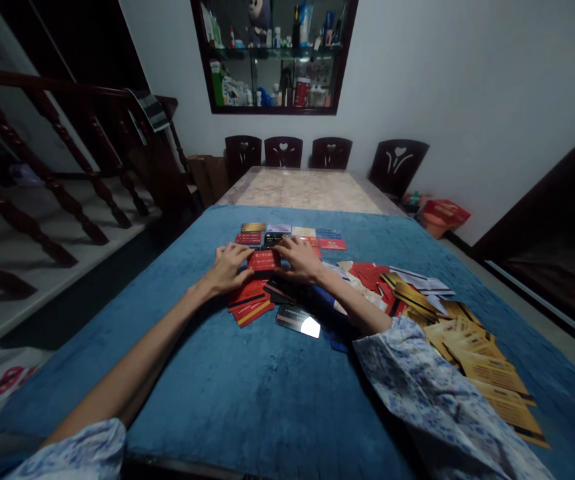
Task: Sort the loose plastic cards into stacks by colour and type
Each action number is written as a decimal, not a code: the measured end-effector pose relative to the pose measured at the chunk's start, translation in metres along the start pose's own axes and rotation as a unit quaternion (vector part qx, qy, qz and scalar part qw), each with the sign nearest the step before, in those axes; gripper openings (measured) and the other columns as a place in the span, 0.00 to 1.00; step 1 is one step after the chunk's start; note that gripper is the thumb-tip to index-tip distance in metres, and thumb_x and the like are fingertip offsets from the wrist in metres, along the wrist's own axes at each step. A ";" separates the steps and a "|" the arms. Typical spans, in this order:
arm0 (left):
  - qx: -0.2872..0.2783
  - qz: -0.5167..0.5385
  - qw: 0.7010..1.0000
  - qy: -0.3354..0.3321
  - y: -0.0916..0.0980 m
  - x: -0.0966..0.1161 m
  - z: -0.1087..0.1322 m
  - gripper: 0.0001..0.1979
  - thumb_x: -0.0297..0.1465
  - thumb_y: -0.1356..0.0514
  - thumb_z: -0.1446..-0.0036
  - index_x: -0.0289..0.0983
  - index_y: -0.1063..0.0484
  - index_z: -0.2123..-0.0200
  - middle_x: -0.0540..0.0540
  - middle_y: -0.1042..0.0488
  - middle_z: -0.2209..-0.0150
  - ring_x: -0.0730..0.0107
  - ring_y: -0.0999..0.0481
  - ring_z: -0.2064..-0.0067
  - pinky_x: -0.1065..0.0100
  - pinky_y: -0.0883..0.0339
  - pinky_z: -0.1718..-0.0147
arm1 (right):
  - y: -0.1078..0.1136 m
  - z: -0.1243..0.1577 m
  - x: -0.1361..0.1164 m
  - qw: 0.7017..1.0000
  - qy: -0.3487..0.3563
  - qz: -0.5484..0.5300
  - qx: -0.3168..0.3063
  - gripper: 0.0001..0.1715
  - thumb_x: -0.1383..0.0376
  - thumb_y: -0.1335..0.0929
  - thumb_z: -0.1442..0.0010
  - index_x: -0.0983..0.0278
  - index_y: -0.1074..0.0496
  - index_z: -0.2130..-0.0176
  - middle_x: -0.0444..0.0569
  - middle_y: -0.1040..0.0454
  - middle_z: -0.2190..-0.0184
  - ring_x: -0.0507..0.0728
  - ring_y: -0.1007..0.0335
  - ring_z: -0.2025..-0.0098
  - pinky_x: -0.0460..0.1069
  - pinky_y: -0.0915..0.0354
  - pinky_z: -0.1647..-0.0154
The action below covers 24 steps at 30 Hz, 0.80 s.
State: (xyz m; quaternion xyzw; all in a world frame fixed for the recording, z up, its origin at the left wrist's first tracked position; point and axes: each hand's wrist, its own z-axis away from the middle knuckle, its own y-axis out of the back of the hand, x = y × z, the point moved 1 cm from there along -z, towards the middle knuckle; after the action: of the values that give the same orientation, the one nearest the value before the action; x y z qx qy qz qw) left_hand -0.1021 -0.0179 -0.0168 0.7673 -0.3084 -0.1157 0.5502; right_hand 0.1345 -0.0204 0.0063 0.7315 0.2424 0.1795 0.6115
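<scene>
Between both hands is a red card, its near side facing up toward me. My left hand grips the card's left edge with thumb and fingers. On the opposite edge, my right hand has its fingers closed on the same card. Just beyond the hands lie rows of cards, among them a gold card, a dark red card and a blue card. Loose red cards overlap below my left hand. A shiny dark card lies nearer to me, and black cards are partly hidden under my right hand.
A blue cloth covers the near part of the table. Spread on the right are many gold cards, with red and white ones beside them. Bare marbled tabletop shows farther off, with dark chairs behind it. A wooden railing stands left.
</scene>
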 end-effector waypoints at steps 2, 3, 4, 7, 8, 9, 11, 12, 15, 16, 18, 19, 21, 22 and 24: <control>-0.006 0.004 1.000 -0.004 -0.002 0.005 -0.008 0.24 0.35 0.39 0.41 0.37 0.29 0.41 0.35 0.27 0.43 0.46 0.35 0.43 0.43 0.45 0.44 | 0.002 0.002 0.007 1.000 -0.009 0.002 -0.005 0.30 0.55 0.30 0.37 0.61 0.31 0.38 0.60 0.34 0.39 0.69 0.45 0.39 0.61 0.38 0.48; -0.009 0.006 1.000 -0.007 -0.003 0.007 -0.012 0.24 0.35 0.39 0.41 0.37 0.29 0.41 0.36 0.27 0.43 0.46 0.35 0.43 0.42 0.45 0.44 | 0.003 0.003 0.010 1.000 -0.013 0.003 -0.008 0.31 0.55 0.30 0.37 0.61 0.31 0.38 0.60 0.34 0.40 0.69 0.44 0.40 0.61 0.38 0.48; -0.013 0.006 1.000 -0.009 -0.004 0.010 -0.015 0.24 0.35 0.39 0.41 0.38 0.29 0.41 0.36 0.27 0.43 0.46 0.35 0.43 0.42 0.45 0.43 | 0.005 0.005 0.014 1.000 -0.016 0.004 -0.009 0.30 0.55 0.30 0.37 0.61 0.31 0.38 0.60 0.33 0.40 0.69 0.44 0.40 0.61 0.38 0.48; -0.020 0.001 1.000 -0.007 -0.009 0.017 -0.027 0.24 0.34 0.39 0.41 0.37 0.29 0.41 0.35 0.28 0.42 0.45 0.36 0.41 0.41 0.45 0.43 | 0.008 0.009 0.024 1.000 -0.024 0.002 -0.010 0.27 0.56 0.30 0.37 0.61 0.28 0.41 0.60 0.32 0.41 0.69 0.44 0.40 0.61 0.39 0.47; -0.023 0.000 1.000 -0.006 -0.011 0.018 -0.031 0.24 0.34 0.38 0.41 0.37 0.29 0.41 0.35 0.28 0.42 0.44 0.36 0.41 0.41 0.45 0.44 | 0.008 0.011 0.028 1.000 -0.027 0.001 -0.010 0.26 0.56 0.30 0.37 0.61 0.28 0.41 0.59 0.32 0.41 0.69 0.44 0.40 0.60 0.39 0.47; -0.025 0.000 1.000 -0.007 -0.013 0.020 -0.035 0.24 0.34 0.38 0.41 0.37 0.29 0.41 0.35 0.28 0.42 0.44 0.36 0.41 0.41 0.45 0.44 | 0.009 0.012 0.031 0.999 -0.030 -0.001 -0.010 0.26 0.57 0.30 0.37 0.61 0.28 0.42 0.59 0.32 0.41 0.68 0.44 0.40 0.60 0.39 0.47; -0.031 0.003 0.999 -0.012 -0.016 0.023 -0.043 0.24 0.33 0.38 0.41 0.38 0.29 0.41 0.36 0.28 0.42 0.44 0.36 0.41 0.41 0.44 0.44 | 0.009 0.015 0.038 0.999 -0.037 -0.002 -0.009 0.26 0.57 0.30 0.36 0.61 0.28 0.41 0.59 0.31 0.42 0.68 0.43 0.42 0.58 0.38 0.49; -0.033 0.006 0.999 -0.014 -0.018 0.025 -0.047 0.24 0.33 0.38 0.41 0.38 0.29 0.41 0.36 0.28 0.42 0.44 0.36 0.41 0.41 0.44 0.44 | 0.009 0.016 0.041 0.999 -0.040 -0.002 -0.008 0.26 0.57 0.30 0.36 0.61 0.29 0.41 0.59 0.31 0.43 0.67 0.43 0.42 0.58 0.38 0.50; -0.039 0.011 0.999 -0.013 -0.022 0.031 -0.060 0.23 0.33 0.38 0.42 0.39 0.28 0.42 0.36 0.28 0.43 0.43 0.36 0.41 0.40 0.44 0.44 | 0.009 0.019 0.051 0.998 -0.055 0.005 -0.010 0.24 0.58 0.30 0.37 0.60 0.27 0.42 0.59 0.31 0.44 0.67 0.42 0.44 0.57 0.37 0.52; -0.041 0.013 0.999 -0.012 -0.024 0.033 -0.064 0.23 0.33 0.38 0.41 0.39 0.28 0.42 0.36 0.28 0.43 0.43 0.37 0.41 0.39 0.43 0.45 | 0.009 0.019 0.054 0.998 -0.061 0.007 -0.011 0.23 0.58 0.30 0.37 0.60 0.27 0.44 0.58 0.31 0.44 0.67 0.42 0.45 0.56 0.37 0.53; -0.045 0.016 0.999 -0.009 -0.026 0.038 -0.071 0.22 0.33 0.38 0.41 0.38 0.28 0.43 0.36 0.28 0.43 0.42 0.37 0.40 0.38 0.44 0.44 | 0.009 0.020 0.060 0.997 -0.074 0.008 -0.016 0.20 0.59 0.31 0.37 0.60 0.26 0.46 0.58 0.31 0.44 0.67 0.42 0.44 0.56 0.37 0.53; -0.047 0.018 0.999 -0.006 -0.027 0.041 -0.074 0.22 0.32 0.38 0.41 0.38 0.28 0.43 0.36 0.28 0.43 0.42 0.38 0.40 0.37 0.44 0.44 | 0.009 0.020 0.062 0.997 -0.081 0.007 -0.017 0.19 0.59 0.31 0.37 0.60 0.26 0.47 0.58 0.31 0.44 0.67 0.42 0.44 0.56 0.38 0.53; -0.051 0.021 0.998 -0.001 -0.030 0.045 -0.080 0.22 0.31 0.38 0.41 0.38 0.28 0.43 0.36 0.28 0.43 0.42 0.38 0.40 0.37 0.44 0.44 | 0.009 0.020 0.067 0.996 -0.093 0.005 -0.018 0.18 0.59 0.31 0.37 0.61 0.26 0.48 0.58 0.31 0.43 0.67 0.41 0.44 0.57 0.38 0.52; -0.052 0.023 0.998 0.001 -0.031 0.046 -0.083 0.21 0.31 0.38 0.41 0.38 0.27 0.44 0.36 0.28 0.43 0.42 0.38 0.40 0.38 0.44 0.44 | 0.009 0.020 0.069 0.995 -0.099 0.006 -0.018 0.18 0.60 0.31 0.37 0.61 0.26 0.48 0.59 0.31 0.43 0.67 0.41 0.44 0.57 0.38 0.52; -0.052 0.026 0.998 -0.001 -0.035 0.048 -0.088 0.20 0.30 0.39 0.41 0.39 0.27 0.45 0.36 0.28 0.42 0.43 0.38 0.40 0.38 0.43 0.44 | 0.008 0.020 0.074 0.994 -0.112 0.009 -0.020 0.20 0.60 0.31 0.38 0.62 0.26 0.47 0.59 0.31 0.43 0.68 0.41 0.44 0.57 0.38 0.53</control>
State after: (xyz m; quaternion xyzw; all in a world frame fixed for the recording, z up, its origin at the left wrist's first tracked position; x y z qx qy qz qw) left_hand -0.0072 0.0281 -0.0089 0.7294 -0.3227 -0.1179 0.5916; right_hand 0.2070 0.0045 0.0076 0.7366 0.1624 0.1071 0.6478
